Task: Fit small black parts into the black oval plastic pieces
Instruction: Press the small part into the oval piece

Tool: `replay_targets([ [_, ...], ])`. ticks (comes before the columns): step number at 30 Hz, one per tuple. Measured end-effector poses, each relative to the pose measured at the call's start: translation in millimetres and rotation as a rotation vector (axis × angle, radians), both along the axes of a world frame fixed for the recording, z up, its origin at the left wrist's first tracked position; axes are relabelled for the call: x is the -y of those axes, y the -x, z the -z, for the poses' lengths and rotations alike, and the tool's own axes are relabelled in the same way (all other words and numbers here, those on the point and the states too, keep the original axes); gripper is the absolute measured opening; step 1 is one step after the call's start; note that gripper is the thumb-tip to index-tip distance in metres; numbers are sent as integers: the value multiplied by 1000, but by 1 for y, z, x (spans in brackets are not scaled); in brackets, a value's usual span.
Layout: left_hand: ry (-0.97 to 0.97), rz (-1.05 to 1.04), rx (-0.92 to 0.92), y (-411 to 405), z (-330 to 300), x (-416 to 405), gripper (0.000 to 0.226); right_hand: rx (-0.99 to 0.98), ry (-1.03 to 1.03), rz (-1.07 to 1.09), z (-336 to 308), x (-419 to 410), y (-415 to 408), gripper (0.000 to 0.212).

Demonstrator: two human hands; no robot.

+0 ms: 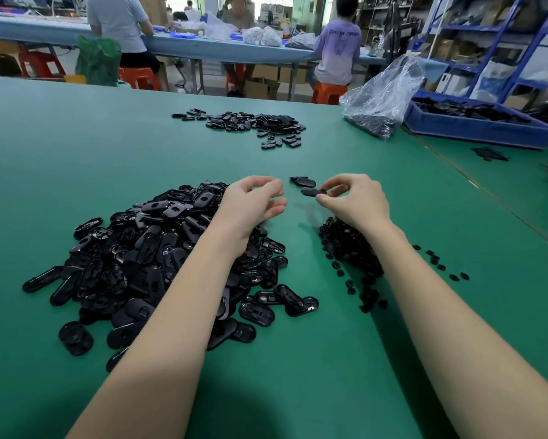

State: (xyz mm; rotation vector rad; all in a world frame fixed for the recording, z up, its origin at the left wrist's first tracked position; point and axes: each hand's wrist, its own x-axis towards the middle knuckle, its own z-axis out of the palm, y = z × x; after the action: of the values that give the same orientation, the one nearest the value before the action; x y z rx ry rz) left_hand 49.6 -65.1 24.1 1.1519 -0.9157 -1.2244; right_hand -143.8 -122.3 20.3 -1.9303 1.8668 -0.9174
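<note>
- Right hand (355, 201) — pinches one oval (312, 192); two ovals (302, 181) lie just beyond.
- Left hand (253, 204) — loosely curled, empty, over the oval heap (146, 258).
- Small parts (351, 248) under right wrist; most, seemingly, left.

Bare green table (301, 359) between oval-piece heap (158, 264) and small-parts pile (351, 255)

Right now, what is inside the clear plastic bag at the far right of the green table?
The clear plastic bag holds a heap of small black parts at its bottom; its upper part looks empty. The crinkled film hides their exact shape and number.
</note>
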Motion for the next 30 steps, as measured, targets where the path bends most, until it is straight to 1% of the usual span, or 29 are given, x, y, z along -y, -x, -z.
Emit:
replay_targets([
  [3,-20,12,50,-5,0,-1,11,-40,-71,71,2,23,-9,15],
  [6,-41,56,80,-4,0,-3,15,-80,-96,133,3,40,-17,23],
  [9,-41,90,136,-4,0,-3,17,-151,-133,164,5,48,-21,23],
  [12,-37,103,171,-4,2,-3,17,-181,-154,162,6,46,-21,31],
  [14,-36,105,182,-3,3,-3,18,-137,-153,108,0,38,-18,33],
  [15,-34,105,185,-3,3,-3,20,-108,-155,57,-4,31,-17,30],
  [18,-26,85,178,-1,2,-2,25,-67,-188,-168,-14,0,-11,10],
  [20,-28,83,177,0,1,-1,27,-80,-199,-312,-17,-24,-10,2],
  [23,-36,112,182,3,0,-3,27,-153,-205,-515,-16,-47,-16,17],
  [26,-32,121,216,5,1,-5,27,-222,-206,-592,-12,-56,-19,29],
  [28,-27,111,228,6,1,-7,26,-250,-224,-592,-5,-59,-20,28],
  [30,-18,112,249,6,2,-8,26,-256,-213,-554,2,-60,-21,20],
])
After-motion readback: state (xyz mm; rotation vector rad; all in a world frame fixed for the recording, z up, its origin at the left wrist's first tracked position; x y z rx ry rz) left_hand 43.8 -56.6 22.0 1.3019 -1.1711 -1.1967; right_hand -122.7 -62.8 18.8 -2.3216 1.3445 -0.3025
